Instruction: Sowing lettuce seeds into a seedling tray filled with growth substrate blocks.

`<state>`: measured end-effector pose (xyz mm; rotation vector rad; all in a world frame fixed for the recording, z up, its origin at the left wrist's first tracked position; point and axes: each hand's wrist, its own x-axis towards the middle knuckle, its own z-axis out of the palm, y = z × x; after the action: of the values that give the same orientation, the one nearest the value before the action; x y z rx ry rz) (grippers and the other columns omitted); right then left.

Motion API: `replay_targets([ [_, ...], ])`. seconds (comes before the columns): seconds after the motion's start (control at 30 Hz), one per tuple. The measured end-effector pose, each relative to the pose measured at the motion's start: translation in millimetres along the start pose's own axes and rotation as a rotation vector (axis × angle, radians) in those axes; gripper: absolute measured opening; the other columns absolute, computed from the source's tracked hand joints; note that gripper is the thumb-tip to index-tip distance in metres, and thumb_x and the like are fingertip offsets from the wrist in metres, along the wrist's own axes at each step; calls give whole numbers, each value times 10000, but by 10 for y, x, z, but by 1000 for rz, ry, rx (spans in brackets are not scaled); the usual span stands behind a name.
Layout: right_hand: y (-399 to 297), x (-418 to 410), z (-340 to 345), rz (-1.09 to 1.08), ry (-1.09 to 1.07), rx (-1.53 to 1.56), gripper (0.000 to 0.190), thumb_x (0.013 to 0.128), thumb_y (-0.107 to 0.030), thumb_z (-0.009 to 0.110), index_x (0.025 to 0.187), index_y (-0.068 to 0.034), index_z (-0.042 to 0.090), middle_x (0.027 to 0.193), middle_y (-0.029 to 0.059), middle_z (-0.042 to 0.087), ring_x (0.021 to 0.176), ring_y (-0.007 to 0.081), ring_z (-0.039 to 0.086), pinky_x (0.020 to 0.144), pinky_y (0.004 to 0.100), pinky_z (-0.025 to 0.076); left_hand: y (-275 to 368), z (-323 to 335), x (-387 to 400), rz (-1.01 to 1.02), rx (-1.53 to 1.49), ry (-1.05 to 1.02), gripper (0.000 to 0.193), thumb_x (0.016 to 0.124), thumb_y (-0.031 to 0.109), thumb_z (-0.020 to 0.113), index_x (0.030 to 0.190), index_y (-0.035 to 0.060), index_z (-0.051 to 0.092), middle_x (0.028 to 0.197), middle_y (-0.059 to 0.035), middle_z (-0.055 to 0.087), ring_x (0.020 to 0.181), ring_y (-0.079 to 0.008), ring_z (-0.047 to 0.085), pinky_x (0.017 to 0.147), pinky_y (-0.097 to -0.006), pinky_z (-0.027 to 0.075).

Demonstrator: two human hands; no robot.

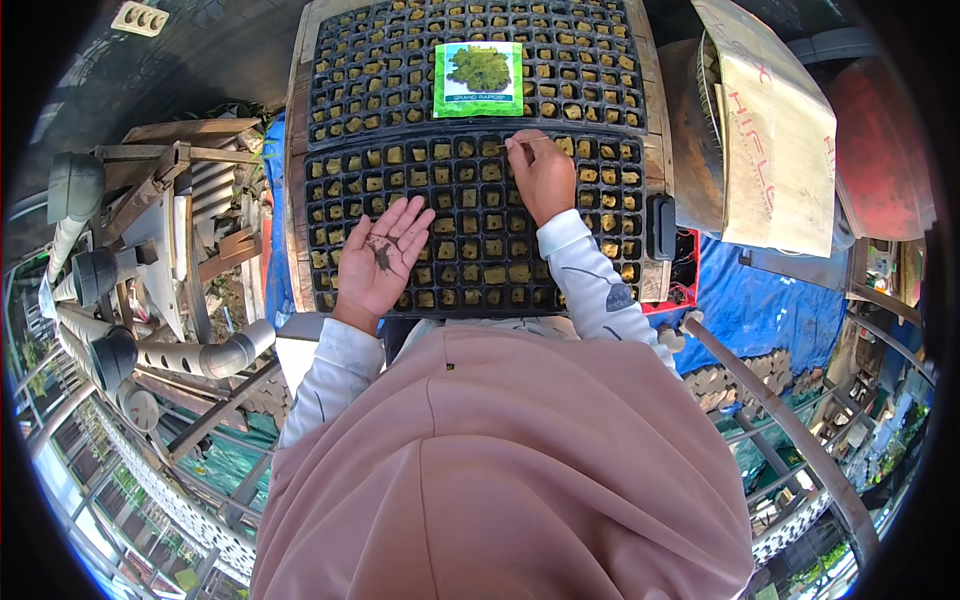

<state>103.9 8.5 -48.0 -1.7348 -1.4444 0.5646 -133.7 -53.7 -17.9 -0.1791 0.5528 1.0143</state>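
My left hand (384,251) is turned palm up over the near seedling tray (480,310), its fingers spread apart. A small heap of dark seeds (383,255) lies in the palm. Between thumb and forefinger, my right hand (544,172) pinches a thin light-coloured stick (534,139), over the upper rows of the same tray. Brown growing-medium cubes (445,224) with small holes in their tops sit in the black cells. A second seedling tray (375,124) adjoins it on the far side. On that one rests a green seed packet (478,79) with a picture of leafy lettuce.
A wooden table (658,150) bears both trays. At its right edge is a black plastic object (661,227), above a red crate (667,306). A printed cardboard piece (776,142) stands farther right. Grey pipes (202,356) and scrap wood (146,180) lie left; a metal rail (780,427) crosses lower right.
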Motion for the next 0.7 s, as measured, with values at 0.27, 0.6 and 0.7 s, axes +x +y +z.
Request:
replay_targets([
  [0.27,44,-8,-81,71,89,241,139,808,-151,621,821,-12,615,705,96,635,582,173,604,557,276,474,-41,168,0,-4,35,18,469,946,273,306,1289,-44,341,1377,-188,321,1292,-335,285,1019,-407,343],
  [0.6,-680,-373,-558,311,-41,878,86,867,-104,556,897,-25,573,864,62,658,634,52,536,595,188,437,120,383,151,-69,101,-66,472,952,283,278,1279,-48,357,1365,-191,338,1293,-335,281,1031,-410,326],
  [0.7,-1070,-547,-446,305,-186,831,93,853,-45,559,926,11,571,842,65,653,676,73,582,607,194,465,181,488,198,-112,86,-127,476,947,289,283,1273,-48,366,1356,-196,349,1284,-336,296,1034,-412,323],
])
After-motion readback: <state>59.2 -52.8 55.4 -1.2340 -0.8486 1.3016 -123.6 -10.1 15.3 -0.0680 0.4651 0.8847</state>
